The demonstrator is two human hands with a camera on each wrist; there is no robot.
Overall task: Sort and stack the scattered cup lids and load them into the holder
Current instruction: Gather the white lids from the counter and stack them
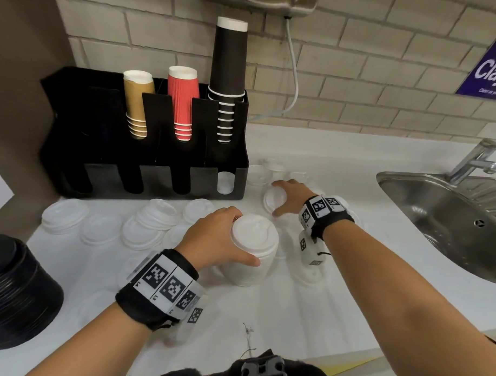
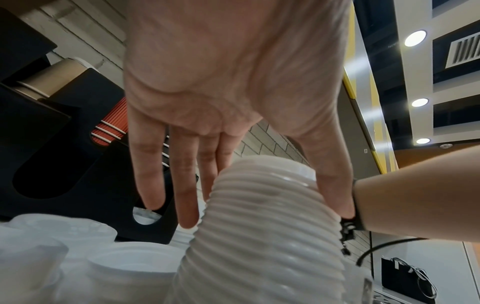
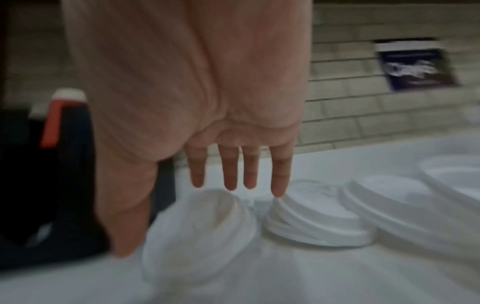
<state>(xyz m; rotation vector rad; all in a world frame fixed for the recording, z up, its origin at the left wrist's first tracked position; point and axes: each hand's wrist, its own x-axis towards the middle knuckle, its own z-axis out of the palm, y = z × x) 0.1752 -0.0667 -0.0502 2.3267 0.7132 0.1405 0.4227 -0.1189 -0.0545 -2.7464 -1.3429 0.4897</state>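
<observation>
At the counter's centre stands a tall stack of white lids (image 1: 253,236) (image 2: 259,246). My left hand (image 1: 239,238) (image 2: 265,205) grips it near the top, thumb on the near side and fingers on the far side. Further back, my right hand (image 1: 278,198) (image 3: 182,216) is spread over a single white lid (image 1: 270,200) (image 3: 202,236), fingers straight, thumb at its near edge; the wrist view is blurred. The black holder (image 1: 101,168) stands at the back left with cups in its upper slots. White lids (image 1: 225,182) show in its lower right slot.
Loose white lids (image 1: 155,218) lie in a row in front of the holder, and more (image 1: 260,174) lie beyond my right hand. A stack of black lids (image 1: 13,286) sits at the left edge. A steel sink (image 1: 442,222) and tap (image 1: 478,162) are at the right.
</observation>
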